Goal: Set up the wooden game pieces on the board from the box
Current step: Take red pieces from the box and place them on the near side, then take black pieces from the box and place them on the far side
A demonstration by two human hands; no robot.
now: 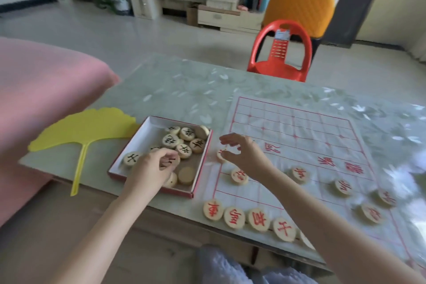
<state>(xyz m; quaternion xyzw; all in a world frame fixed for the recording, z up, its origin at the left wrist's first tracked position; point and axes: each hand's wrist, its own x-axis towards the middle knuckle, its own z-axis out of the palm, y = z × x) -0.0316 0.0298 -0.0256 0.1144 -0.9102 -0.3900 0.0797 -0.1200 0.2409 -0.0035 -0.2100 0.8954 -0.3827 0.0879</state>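
Note:
A shallow red-edged box (147, 131) on the table holds several round wooden pieces with black characters (184, 143). My left hand (149, 170) reaches into the box's near side, its fingers closed around a black-marked piece (173, 161). To the right lies a white plastic board with red grid lines (299, 131). Several red-character pieces (239, 176) stand on its near half, with a row of them (246, 217) along the near edge. My right hand (242, 152) hovers at the board's left edge with fingers spread, just above a red piece (220, 154) lying there.
A yellow leaf-shaped fan (83, 129) lies left of the box. The table (179, 85) has a glossy leaf-patterned cover. A pink cushion (41, 99) sits at the left, a red plastic chair (281, 53) beyond the table's far edge.

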